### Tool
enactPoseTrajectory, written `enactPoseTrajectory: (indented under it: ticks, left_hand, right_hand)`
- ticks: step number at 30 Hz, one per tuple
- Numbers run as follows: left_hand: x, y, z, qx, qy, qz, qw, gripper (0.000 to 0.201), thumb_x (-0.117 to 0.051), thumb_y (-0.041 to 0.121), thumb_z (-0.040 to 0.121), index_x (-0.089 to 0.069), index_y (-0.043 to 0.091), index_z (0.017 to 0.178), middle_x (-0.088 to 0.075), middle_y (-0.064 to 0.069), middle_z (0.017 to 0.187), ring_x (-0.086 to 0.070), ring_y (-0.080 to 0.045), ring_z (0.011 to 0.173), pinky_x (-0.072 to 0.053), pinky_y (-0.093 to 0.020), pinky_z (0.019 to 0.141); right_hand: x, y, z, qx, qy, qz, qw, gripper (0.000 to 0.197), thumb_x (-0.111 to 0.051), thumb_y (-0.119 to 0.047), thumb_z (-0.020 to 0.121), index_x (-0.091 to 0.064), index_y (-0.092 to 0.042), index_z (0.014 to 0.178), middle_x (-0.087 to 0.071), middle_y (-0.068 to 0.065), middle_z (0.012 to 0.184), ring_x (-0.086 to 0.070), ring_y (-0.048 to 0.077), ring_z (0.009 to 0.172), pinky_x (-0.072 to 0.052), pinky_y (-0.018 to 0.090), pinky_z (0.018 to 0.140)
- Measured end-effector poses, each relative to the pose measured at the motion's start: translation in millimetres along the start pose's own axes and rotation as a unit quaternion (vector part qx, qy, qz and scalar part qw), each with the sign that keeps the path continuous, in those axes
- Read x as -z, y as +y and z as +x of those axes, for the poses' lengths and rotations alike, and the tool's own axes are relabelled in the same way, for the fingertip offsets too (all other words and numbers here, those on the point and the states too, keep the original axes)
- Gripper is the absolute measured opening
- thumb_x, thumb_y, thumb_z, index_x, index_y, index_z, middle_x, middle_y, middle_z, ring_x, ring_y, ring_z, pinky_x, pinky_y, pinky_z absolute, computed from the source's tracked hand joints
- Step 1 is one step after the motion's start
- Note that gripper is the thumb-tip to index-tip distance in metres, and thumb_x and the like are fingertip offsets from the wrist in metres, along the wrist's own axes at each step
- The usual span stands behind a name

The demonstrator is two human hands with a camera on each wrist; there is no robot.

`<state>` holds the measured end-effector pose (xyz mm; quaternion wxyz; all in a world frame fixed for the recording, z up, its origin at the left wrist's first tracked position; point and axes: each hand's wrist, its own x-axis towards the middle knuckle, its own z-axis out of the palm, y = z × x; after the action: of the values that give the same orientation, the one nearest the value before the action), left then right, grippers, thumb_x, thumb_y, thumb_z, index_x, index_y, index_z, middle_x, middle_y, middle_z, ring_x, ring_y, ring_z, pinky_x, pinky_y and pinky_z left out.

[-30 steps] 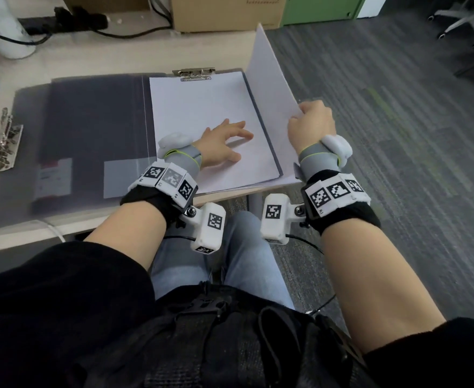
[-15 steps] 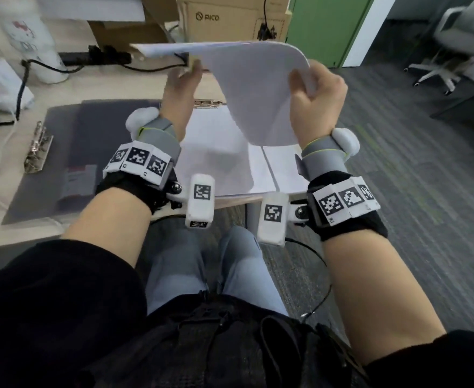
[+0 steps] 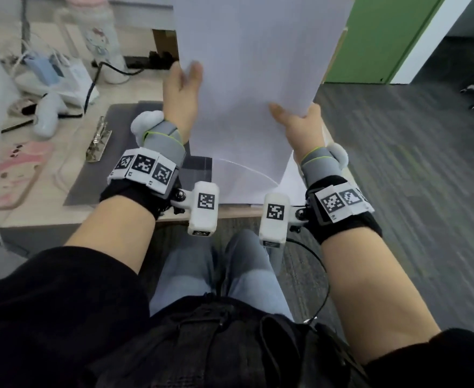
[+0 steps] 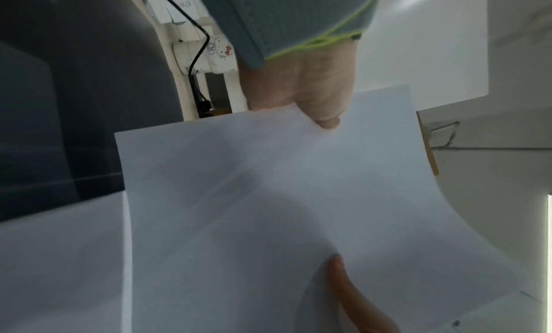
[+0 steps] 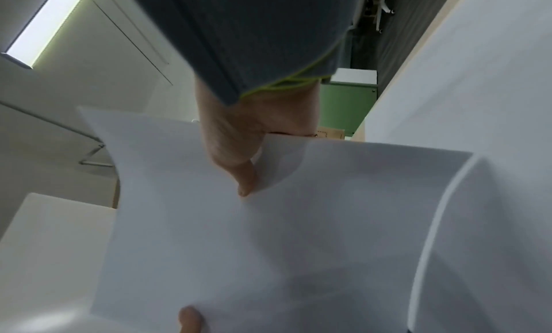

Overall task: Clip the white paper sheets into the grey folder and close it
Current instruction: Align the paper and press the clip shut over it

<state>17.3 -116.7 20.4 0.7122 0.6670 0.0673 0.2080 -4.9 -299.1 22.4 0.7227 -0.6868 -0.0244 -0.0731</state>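
Both hands hold a stack of white paper sheets [image 3: 258,65] upright above the desk. My left hand [image 3: 186,77] pinches its left edge; the left wrist view shows the thumb on the near face of the sheets [image 4: 269,196]. My right hand [image 3: 289,112] pinches the lower right corner, its thumb lying on the sheets [image 5: 298,220]. The grey folder [image 3: 90,186] lies open on the desk beneath, with more white paper [image 3: 247,183] on its right half. A metal clip [image 3: 98,141] sits at the folder's left edge. The raised sheets hide the folder's top clip.
A pink case [image 3: 11,169], a white device [image 3: 48,113], cables and a cartoon-printed bottle [image 3: 101,37] crowd the desk's left and back. The desk's front edge [image 3: 48,219] runs just before my wrists. Grey carpet and a green panel [image 3: 384,37] lie to the right.
My left hand left the paper on the folder and took the stack's left edge. Both hands raised the sheets and turned them upright, higher than half a second ago.
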Motion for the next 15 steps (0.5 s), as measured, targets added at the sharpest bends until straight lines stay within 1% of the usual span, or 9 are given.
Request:
enactPoseTrajectory:
  ticks: [1,2,3,4,6,8,11,13,15]
  left_hand:
    - [4.2,1.3,2.7,-0.014,0.008,-0.002,1.0,0.038,-0.047,0.026,0.096,-0.052,-0.003,0.118,-0.056,-0.027,0.122,-0.054,-0.008,0.102,-0.043,-0.022,0.09]
    - [10.5,2.5,7.7,-0.022,0.017,0.005,1.0,0.024,-0.046,0.025,0.096,-0.057,0.004,0.102,-0.063,-0.02,0.103,-0.051,0.0,0.085,-0.041,-0.016,0.081]
    - [15.5,3.7,12.1,-0.02,0.027,0.016,0.999,0.016,-0.045,0.024,0.095,-0.054,0.014,0.087,-0.06,-0.007,0.085,-0.047,0.006,0.071,-0.038,-0.012,0.074]
    - [19.2,4.4,13.7,-0.016,0.034,0.023,0.999,0.017,-0.043,0.023,0.096,-0.049,0.021,0.08,-0.055,0.005,0.078,-0.046,0.009,0.066,-0.038,-0.011,0.071]
    - [29.1,1.2,12.8,0.0,0.03,0.06,0.998,0.021,-0.038,0.018,0.098,-0.047,0.025,0.081,-0.053,0.01,0.081,-0.051,0.0,0.075,-0.042,-0.015,0.074]
    - [41.8,-7.9,11.3,0.021,0.03,0.094,0.995,0.023,-0.036,0.015,0.098,-0.043,0.023,0.078,-0.05,0.006,0.079,-0.047,-0.014,0.081,-0.041,-0.024,0.072]
    - [59.2,-19.2,11.1,0.034,0.01,0.111,0.993,0.013,-0.038,0.014,0.089,-0.047,0.021,0.085,-0.053,-0.005,0.091,-0.045,-0.015,0.084,-0.04,-0.03,0.075]
    - [78.7,-28.1,20.7,0.042,0.021,0.122,0.991,0.027,-0.039,0.018,0.08,-0.056,0.02,0.101,-0.061,-0.004,0.105,-0.056,-0.019,0.093,-0.046,-0.034,0.088]
    - [99.9,-31.9,27.7,0.075,0.058,0.14,0.986,0.047,-0.043,0.017,0.079,-0.052,0.013,0.125,-0.063,-0.004,0.117,-0.06,-0.023,0.108,-0.046,-0.038,0.102]
  right_hand:
    - [-4.5,-1.7,3.0,0.003,0.003,0.016,1.0,0.015,-0.072,-0.001,0.076,-0.061,-0.012,0.073,-0.064,-0.01,0.061,-0.059,-0.006,0.045,-0.05,0.012,0.051]
    - [-9.9,-2.2,7.2,0.0,0.006,0.024,1.0,0.021,-0.069,0.001,0.08,-0.06,-0.015,0.069,-0.064,-0.012,0.058,-0.059,-0.005,0.045,-0.05,0.013,0.052]
    - [-13.7,-2.8,9.7,-0.004,0.007,0.029,1.0,0.025,-0.067,0.002,0.082,-0.06,-0.016,0.068,-0.064,-0.013,0.057,-0.059,-0.005,0.045,-0.051,0.014,0.052]
    - [-15.8,-1.8,10.7,-0.008,0.004,0.031,0.999,0.026,-0.066,0.003,0.083,-0.06,-0.018,0.068,-0.065,-0.013,0.057,-0.06,-0.004,0.046,-0.052,0.015,0.054]
    - [-28.2,3.3,9.3,-0.023,-0.006,0.031,0.999,0.024,-0.065,0.002,0.083,-0.06,-0.018,0.07,-0.067,-0.012,0.06,-0.063,0.002,0.052,-0.054,0.019,0.058]
    - [-43.6,12.2,7.3,-0.044,0.012,0.018,0.999,0.026,-0.064,0.001,0.085,-0.055,-0.018,0.068,-0.062,-0.007,0.067,-0.059,0.009,0.059,-0.051,0.024,0.063]
    - [-61.7,18.3,11.3,-0.024,0.044,-0.01,0.999,0.014,-0.065,-0.009,0.075,-0.058,-0.019,0.069,-0.062,0.002,0.073,-0.057,0.018,0.072,-0.05,0.031,0.069]
    - [-77.8,20.6,19.0,-0.01,0.028,-0.038,0.999,0.005,-0.061,-0.014,0.07,-0.062,-0.019,0.072,-0.065,0.008,0.08,-0.059,0.019,0.075,-0.052,0.034,0.071]
    - [-92.1,26.7,28.6,-0.023,0.015,-0.072,0.997,0.011,-0.062,-0.011,0.073,-0.069,-0.011,0.083,-0.067,0.009,0.084,-0.061,0.02,0.077,-0.055,0.037,0.076]
